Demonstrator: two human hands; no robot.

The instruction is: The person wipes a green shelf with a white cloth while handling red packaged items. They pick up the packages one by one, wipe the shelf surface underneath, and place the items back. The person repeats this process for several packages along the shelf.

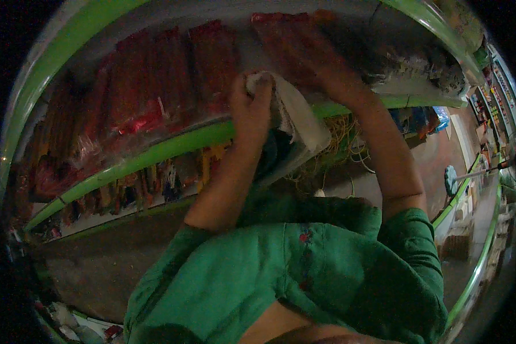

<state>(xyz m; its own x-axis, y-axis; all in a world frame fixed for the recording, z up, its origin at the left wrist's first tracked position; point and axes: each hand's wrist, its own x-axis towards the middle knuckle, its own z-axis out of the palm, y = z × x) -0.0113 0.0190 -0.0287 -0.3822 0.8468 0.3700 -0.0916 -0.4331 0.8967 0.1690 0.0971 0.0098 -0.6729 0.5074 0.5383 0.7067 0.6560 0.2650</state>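
My left hand [253,101] grips a bunched, off-white cloth [305,118] in front of the shelf's green edge. The cloth hangs down to the right of my wrist. My right hand [336,79] reaches over the shelf to a dark red packet [279,41] in shiny wrapping. Blur and dim light hide its fingers, so I cannot tell whether it grasps the packet. More dark red packets [167,73] stand in a row on the left part of the same shelf.
A green shelf edge [155,152] curves across the view. Below it, a lower shelf holds several small packages [129,193]. Tangled yellowish cord [342,137] hangs beneath my right forearm. Clear-wrapped goods [421,71] lie on the shelf at right. Farther right are stocked shelves [490,107].
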